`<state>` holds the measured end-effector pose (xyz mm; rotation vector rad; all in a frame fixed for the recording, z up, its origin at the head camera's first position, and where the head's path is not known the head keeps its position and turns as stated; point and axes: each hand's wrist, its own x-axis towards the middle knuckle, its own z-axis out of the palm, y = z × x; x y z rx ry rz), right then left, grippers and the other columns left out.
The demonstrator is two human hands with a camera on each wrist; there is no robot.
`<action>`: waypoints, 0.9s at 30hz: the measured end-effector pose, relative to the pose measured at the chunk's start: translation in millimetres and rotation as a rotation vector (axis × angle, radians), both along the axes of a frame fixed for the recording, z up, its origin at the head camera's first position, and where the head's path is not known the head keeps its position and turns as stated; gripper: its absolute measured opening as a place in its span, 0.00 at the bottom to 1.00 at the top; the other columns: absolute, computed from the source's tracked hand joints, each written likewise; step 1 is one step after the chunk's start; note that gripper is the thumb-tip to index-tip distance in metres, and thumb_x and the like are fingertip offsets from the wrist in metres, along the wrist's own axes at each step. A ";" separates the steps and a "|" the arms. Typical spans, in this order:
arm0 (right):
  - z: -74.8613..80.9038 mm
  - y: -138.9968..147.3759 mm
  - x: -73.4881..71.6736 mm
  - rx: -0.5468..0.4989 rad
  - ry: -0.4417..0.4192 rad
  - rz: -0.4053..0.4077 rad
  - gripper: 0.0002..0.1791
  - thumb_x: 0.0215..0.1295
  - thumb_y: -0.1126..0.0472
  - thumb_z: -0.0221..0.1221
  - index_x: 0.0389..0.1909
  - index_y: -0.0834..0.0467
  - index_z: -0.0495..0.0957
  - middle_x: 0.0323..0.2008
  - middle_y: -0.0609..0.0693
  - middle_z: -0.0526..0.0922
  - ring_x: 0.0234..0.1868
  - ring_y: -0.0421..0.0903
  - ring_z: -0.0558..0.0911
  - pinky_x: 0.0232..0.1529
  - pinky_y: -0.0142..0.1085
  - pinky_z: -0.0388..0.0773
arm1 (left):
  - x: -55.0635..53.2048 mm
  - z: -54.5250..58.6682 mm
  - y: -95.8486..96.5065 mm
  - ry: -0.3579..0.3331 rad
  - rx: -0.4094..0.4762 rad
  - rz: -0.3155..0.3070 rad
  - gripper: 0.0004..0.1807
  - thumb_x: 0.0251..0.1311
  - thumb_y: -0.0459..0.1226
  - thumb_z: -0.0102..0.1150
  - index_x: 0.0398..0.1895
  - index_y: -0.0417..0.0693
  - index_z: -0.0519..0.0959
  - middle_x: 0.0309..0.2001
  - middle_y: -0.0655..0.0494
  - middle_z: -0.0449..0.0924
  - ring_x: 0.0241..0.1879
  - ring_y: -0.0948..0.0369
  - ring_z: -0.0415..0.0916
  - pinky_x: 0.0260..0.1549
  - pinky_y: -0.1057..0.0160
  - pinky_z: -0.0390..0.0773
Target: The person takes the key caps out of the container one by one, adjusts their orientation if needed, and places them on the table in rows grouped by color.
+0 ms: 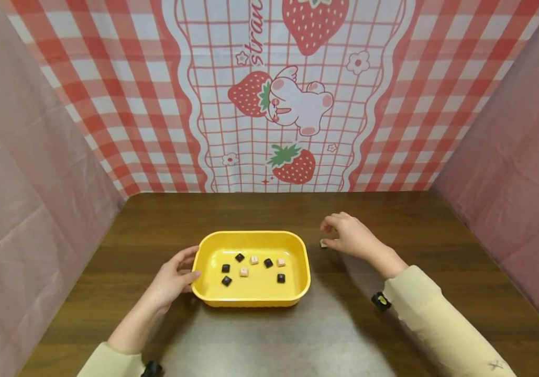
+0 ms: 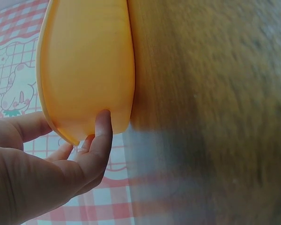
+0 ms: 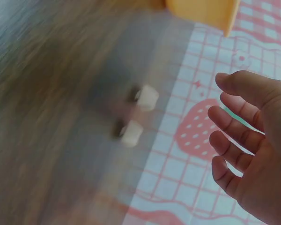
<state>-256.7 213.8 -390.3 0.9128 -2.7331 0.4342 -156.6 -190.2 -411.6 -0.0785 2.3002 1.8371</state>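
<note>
A yellow plastic tray (image 1: 250,302) stands on the table with several black keycaps (image 1: 281,278) and 3 pale pink keycaps (image 1: 243,272) lying loose in it. My left hand (image 1: 173,278) grips the tray's left end, thumb over the rim and fingers against the outer wall; the left wrist view shows this hand (image 2: 61,173) at the tray's end (image 2: 89,70). Right of the tray, my right hand (image 1: 351,236) hovers with its thumb close to a pale keycap (image 1: 323,244). In the right wrist view, two pale keycaps (image 3: 147,98) lie apart from the loosely bent, empty fingers (image 3: 234,126).
The brown wooden table (image 1: 373,204) carries everything. A red-and-white checked strawberry cloth (image 1: 293,104) hangs behind its far edge. Pink curtains (image 1: 38,157) close off both sides. Each wrist wears a small black device (image 1: 381,301).
</note>
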 end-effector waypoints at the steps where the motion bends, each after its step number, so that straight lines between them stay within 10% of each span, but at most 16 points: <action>1: 1.8 -2.8 0.8 -0.002 0.004 0.005 0.14 0.44 0.59 0.73 0.32 0.55 0.79 0.30 0.48 0.79 0.35 0.46 0.75 0.38 0.42 0.76 | 0.0 0.1 0.1 -0.002 -0.002 0.003 0.31 0.62 0.25 0.50 0.70 0.41 0.57 0.63 0.33 0.63 0.52 0.45 0.73 0.32 0.60 0.81; 27: 14.5 -66.5 19.1 0.058 -0.034 0.100 0.14 0.51 0.57 0.69 0.39 0.56 0.81 0.35 0.47 0.81 0.37 0.44 0.72 0.39 0.39 0.72 | -0.7 -1.3 0.8 -0.008 -0.009 0.009 0.31 0.62 0.25 0.50 0.70 0.42 0.58 0.63 0.33 0.64 0.52 0.45 0.73 0.34 0.58 0.82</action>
